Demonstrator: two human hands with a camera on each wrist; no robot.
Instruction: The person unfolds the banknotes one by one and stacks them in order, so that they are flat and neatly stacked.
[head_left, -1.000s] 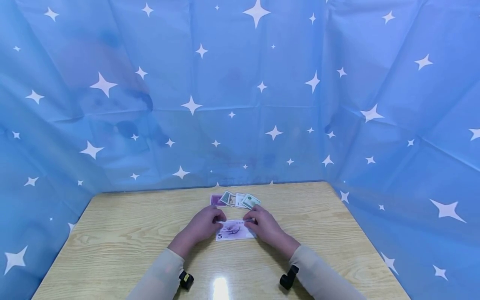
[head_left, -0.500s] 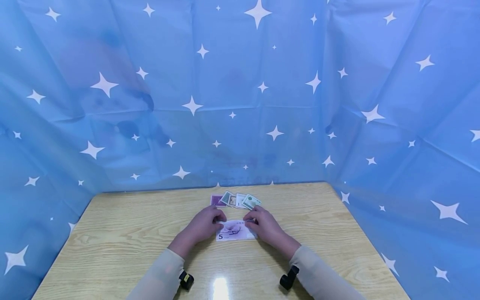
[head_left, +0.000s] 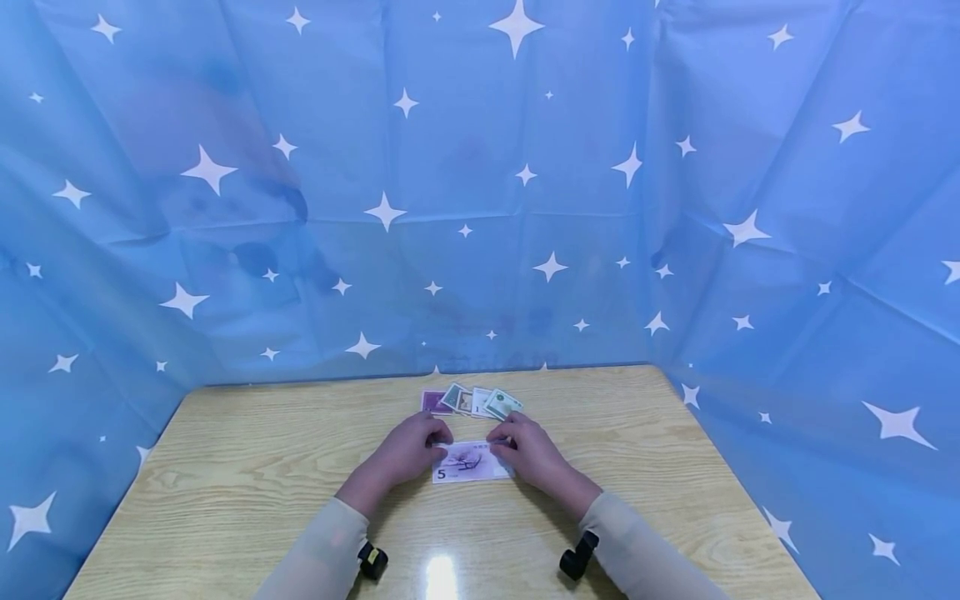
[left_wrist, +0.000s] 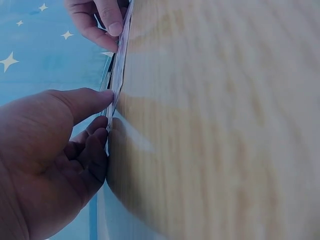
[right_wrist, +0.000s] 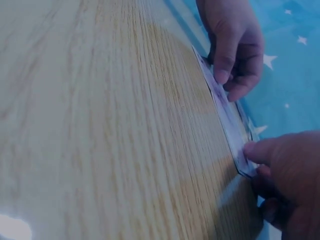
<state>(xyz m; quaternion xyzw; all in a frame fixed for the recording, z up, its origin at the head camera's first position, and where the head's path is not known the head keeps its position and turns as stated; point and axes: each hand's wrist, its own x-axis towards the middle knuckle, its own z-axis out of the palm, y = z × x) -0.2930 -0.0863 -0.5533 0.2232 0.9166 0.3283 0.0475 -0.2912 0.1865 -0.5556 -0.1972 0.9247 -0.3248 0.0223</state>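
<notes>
"When you look at the left hand (head_left: 408,450) and the right hand (head_left: 531,452), what are the fingers doing?"

"They are bent, and they pinch a paper bill (head_left: 467,465), one hand at each end. Each thumb is on top of it."

"So where is the bill?"

"Right between the two hands' fingers. It is pale purple, with a branch drawn on it and a 5 just below the left thumb. I can't tell if it is all flat on the table (head_left: 225,475)."

"What is just past the fingers?"

"A row of small papers (head_left: 481,402). They overlap, with a purple one near the left fingers and a green one near the right fingers."

"And farther from the fingers?"

"Back behind them are pale sleeves (head_left: 318,546), with a black gadget (head_left: 372,562) by each cuff. Far past the fingers hangs a blue sheet (head_left: 465,150) with white stars."
</notes>
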